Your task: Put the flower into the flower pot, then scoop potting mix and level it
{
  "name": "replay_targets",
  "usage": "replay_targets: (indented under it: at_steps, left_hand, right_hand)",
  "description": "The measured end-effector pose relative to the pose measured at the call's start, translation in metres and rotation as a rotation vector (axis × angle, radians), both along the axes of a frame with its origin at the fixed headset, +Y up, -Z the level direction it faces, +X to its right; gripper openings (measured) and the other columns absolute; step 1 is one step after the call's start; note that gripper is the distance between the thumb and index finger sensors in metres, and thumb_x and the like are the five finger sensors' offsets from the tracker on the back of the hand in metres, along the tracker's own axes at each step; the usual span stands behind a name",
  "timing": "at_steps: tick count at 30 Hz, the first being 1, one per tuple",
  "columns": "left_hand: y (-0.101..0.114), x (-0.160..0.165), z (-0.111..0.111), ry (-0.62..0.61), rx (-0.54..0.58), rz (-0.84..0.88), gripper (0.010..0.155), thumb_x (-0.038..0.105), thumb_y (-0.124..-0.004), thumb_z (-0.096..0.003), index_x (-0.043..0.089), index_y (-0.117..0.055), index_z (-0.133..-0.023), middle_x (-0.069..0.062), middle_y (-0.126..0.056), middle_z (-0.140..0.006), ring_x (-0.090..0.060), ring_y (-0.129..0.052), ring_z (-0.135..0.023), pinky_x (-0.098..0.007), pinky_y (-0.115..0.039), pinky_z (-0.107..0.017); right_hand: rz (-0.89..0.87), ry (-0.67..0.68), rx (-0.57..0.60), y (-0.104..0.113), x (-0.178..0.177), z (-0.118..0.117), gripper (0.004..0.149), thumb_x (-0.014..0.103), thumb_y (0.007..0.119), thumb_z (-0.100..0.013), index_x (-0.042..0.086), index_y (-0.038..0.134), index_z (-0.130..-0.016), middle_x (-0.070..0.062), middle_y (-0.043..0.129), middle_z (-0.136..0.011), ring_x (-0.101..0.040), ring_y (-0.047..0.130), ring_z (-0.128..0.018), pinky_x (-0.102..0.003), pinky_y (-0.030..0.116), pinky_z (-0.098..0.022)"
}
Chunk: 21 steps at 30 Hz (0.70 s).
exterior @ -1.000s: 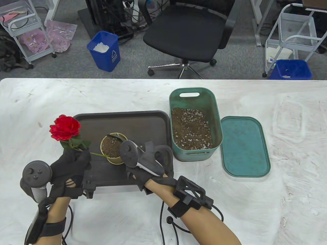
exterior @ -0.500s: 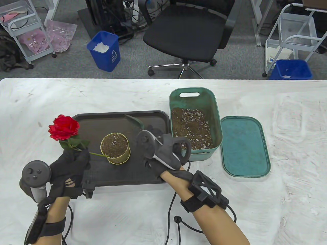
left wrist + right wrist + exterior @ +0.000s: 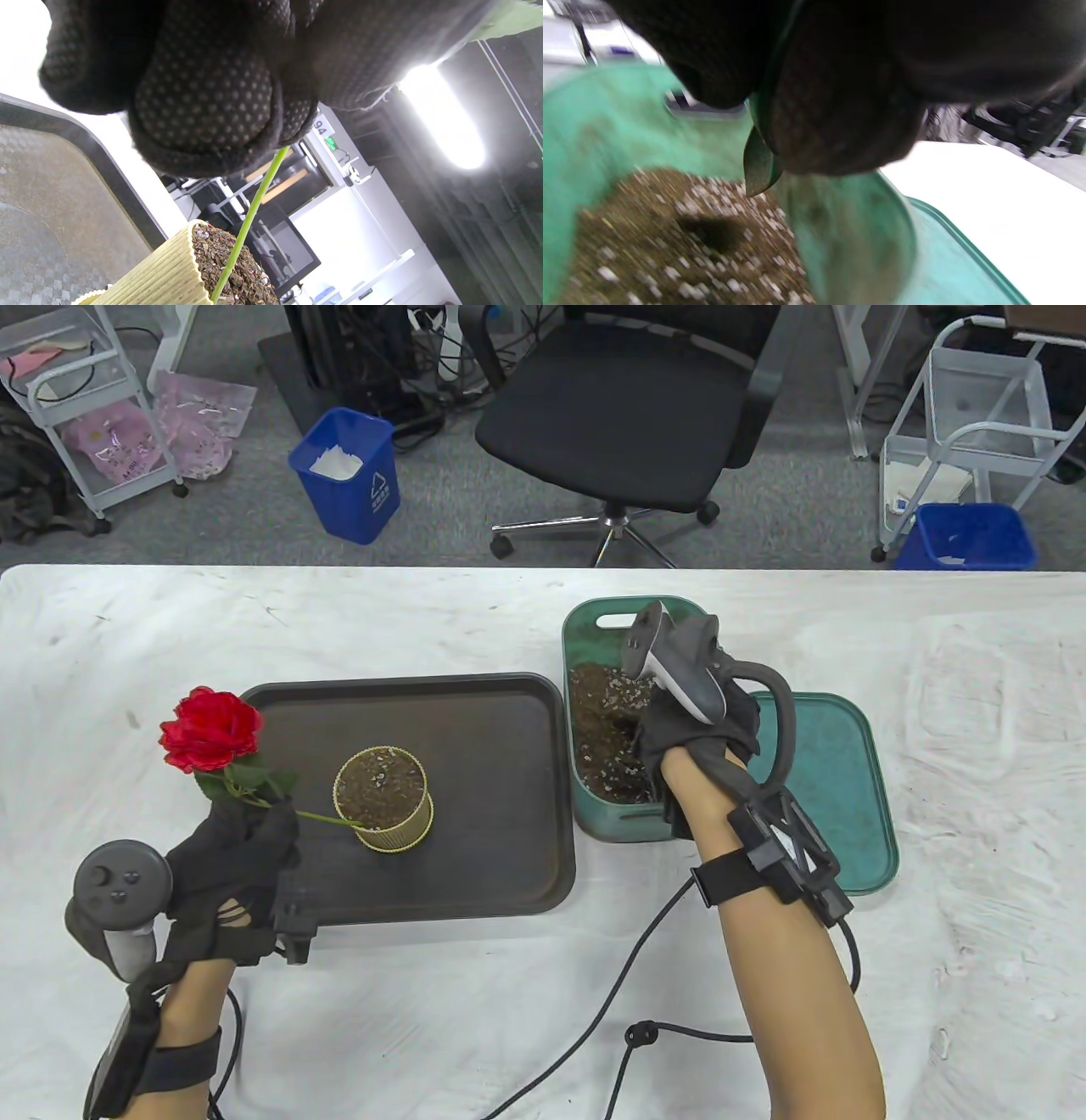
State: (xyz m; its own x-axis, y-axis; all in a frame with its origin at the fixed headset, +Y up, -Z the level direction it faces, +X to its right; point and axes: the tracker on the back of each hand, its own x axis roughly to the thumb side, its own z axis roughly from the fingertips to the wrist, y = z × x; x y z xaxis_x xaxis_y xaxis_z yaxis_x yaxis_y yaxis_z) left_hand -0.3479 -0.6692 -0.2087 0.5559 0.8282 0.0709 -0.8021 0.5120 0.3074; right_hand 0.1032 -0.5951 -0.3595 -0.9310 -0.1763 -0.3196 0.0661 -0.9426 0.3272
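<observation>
Right hand (image 3: 691,721) now inside bin (image 3: 594,814)

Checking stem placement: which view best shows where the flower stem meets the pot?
Left wrist view. It shows the stem close up, running from the left hand down into the mix in the flower pot. The table view shows that junction small; the right wrist view misses it.

black dotted gloves — left hand (image 3: 225,869), right hand (image 3: 696,729) — grey trackers, bare forearms, black cables.

Right hand (image 3: 691,721) now over soil bin (image 3: 585,806)
</observation>
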Motion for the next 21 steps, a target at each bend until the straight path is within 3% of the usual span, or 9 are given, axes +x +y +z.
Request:
replay_targets:
  at_steps: [6,21]
  left_hand:
    - [0.0,0.001,0.0,-0.005,0.003,0.0,0.045,0.045,-0.089,-0.0388,0.019,-0.089,-0.076,0.004,-0.104,-0.058,-0.015,-0.113,-0.023,-0.035,-0.096,-0.028]
    - [0.0,0.0,0.0,0.008,-0.003,0.004,0.045,0.045,-0.089,-0.0387,0.019,-0.089,-0.076,0.004,-0.104,-0.058,-0.015,-0.113,-0.023,-0.035,-0.097,-0.027]
  right_hand:
    - [0.022,-0.046,-0.1,-0.028,0.007,-0.012,0.052,0.034,0.083,-0.041,0.005,0.081,-0.084,-0.014,0.102,-0.055,-0.023,0.105,-0.015,-0.033,0.091,-0.004]
    - [-0.399,-0.02,-0.189,-0.049,0.021,-0.019,0.053,0.033,0.081,-0.041,0.006,0.078,-0.086,-0.014,0.101,-0.058,-0.024,0.104,-0.02,-0.035,0.091,-0.008]
